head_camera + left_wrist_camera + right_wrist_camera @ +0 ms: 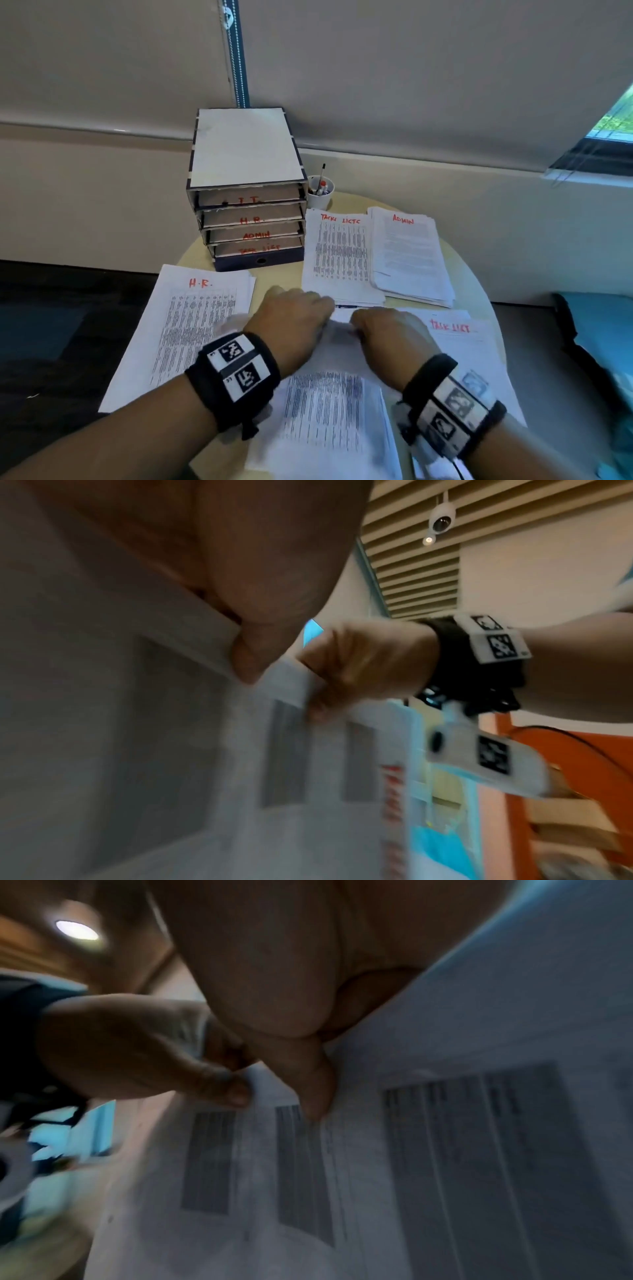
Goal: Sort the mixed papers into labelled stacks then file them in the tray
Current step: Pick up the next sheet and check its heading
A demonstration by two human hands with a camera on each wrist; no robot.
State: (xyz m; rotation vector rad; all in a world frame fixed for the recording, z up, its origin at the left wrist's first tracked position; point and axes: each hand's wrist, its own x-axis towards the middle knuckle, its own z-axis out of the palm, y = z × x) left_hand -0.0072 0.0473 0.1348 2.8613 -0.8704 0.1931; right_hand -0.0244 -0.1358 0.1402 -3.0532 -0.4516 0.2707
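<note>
A printed sheet (325,404) lies over the near middle of the round table (479,287). My left hand (294,318) and my right hand (387,329) both pinch its far edge, close together. In the left wrist view the right hand (356,664) pinches the sheet (281,750) beside my left thumb. The right wrist view shows the left hand (143,1053) pinching the same sheet (445,1150). Labelled stacks surround it: H.R. (191,325) at left, TASK LISTS (339,253) and ADMIN (407,253) behind, another TASK LIST pile (466,346) at right. The filing tray (250,192) stands at the back.
A white cup (320,195) with pens stands right of the tray. The tray's drawers read I.T., H.R., ADMIN and TASK LIST. A wall runs close behind the table. A blue seat (603,329) is at the right, dark floor at the left.
</note>
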